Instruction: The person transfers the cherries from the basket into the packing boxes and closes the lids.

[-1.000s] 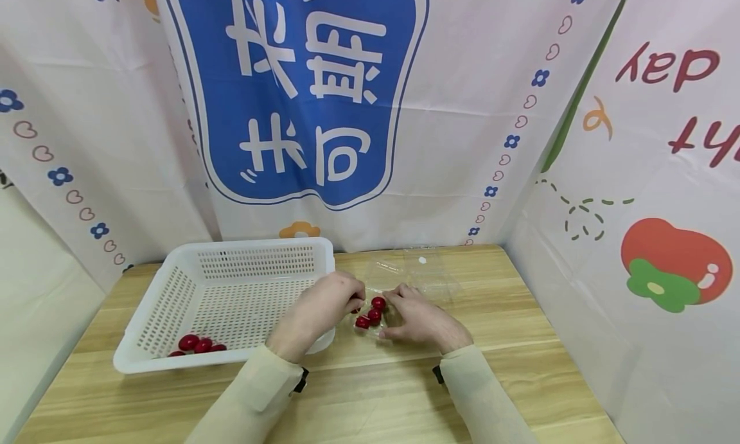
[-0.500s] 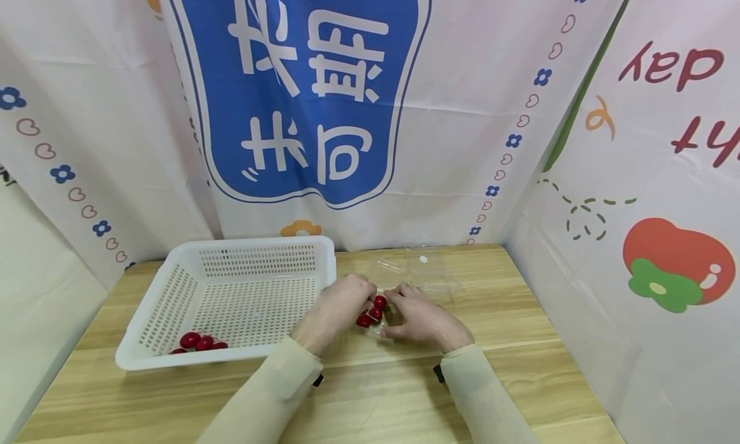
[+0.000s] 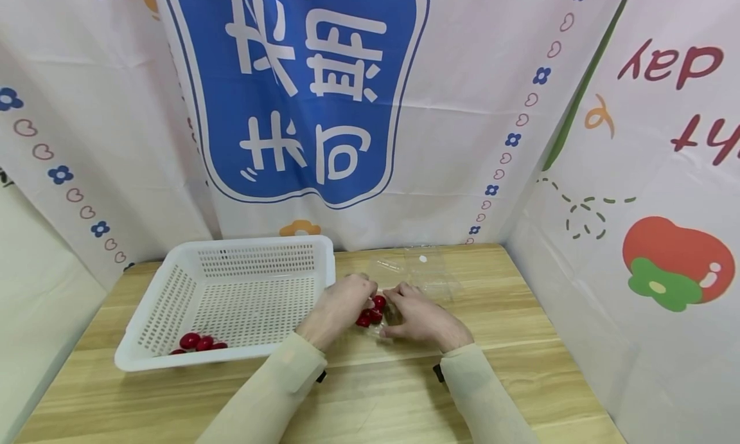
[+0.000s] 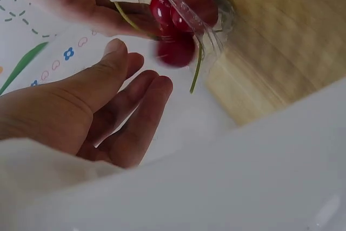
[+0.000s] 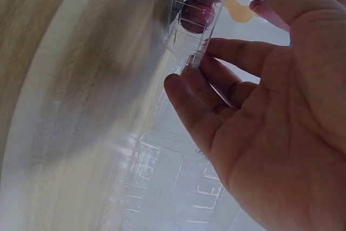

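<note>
- A white perforated basket stands to the left on the wooden bench, its right end partly covered by my left arm, its near wall hiding part of the fruit inside
- Clear ridged plastic lies behind my hands; I cannot tell whether it joins the container
- A printed curtain hangs behind the bench
- The clear container sits right of the basket, between my hands, with red cherries at it, partly hidden from above by my left hand
- My left hand reaches in from the left, palm inward, fingers loosely bent, thumb apart from them; the fingertips are just beside the cherries and I see nothing pinched
- My right hand holds the container at its right end, thumb on the near side and fingers on the far side
- Both forearms, in pale sleeves, come in from the near edge
- Counted: one basket, one container holding at least three cherries, two green stems plain in the left wrist view, and at least four basket cherries by the near wall, some only partly visible
</note>
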The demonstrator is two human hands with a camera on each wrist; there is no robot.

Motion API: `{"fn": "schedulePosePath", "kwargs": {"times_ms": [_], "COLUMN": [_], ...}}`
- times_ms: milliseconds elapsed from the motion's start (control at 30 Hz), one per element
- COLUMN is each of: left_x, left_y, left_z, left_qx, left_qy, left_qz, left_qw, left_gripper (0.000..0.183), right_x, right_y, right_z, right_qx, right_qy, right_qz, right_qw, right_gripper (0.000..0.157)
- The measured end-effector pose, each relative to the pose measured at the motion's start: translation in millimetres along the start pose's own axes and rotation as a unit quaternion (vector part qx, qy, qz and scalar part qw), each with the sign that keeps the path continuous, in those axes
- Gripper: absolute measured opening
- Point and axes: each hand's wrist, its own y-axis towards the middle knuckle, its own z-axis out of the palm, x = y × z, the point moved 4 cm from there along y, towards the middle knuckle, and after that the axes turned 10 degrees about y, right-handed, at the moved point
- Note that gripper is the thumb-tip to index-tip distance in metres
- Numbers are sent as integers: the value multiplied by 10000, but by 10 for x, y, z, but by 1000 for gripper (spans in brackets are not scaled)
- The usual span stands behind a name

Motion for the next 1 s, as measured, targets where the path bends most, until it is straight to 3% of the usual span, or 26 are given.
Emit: {"fn": "schedulePosePath", "kwargs": {"times_ms": [333,500,733,1000], "left_x": [35,-51,-272,-447], "left_y": [-101,-216,-510,-778], "left_z": [-95,-135,-130,41], "left_qx": [-121,-131,-727,-1121], "left_qy": [371,394,722,596], "left_qz": [114,274,625,602], "left_qw": [9992,9988,9928,9901], "left_gripper": [16,16,21,32], "right_x": [15,15,16,27], "right_y": [11,10,6,-23], "right_z": [-5,-12,-14,-25], "right_qx": [52,49,72,68], "right_qy": [8,-6,-14,-115], "right_qz": [27,25,41,-49], "right_qw": [10000,10000,10000,9999], "right_gripper": [95,95,93,92]}}
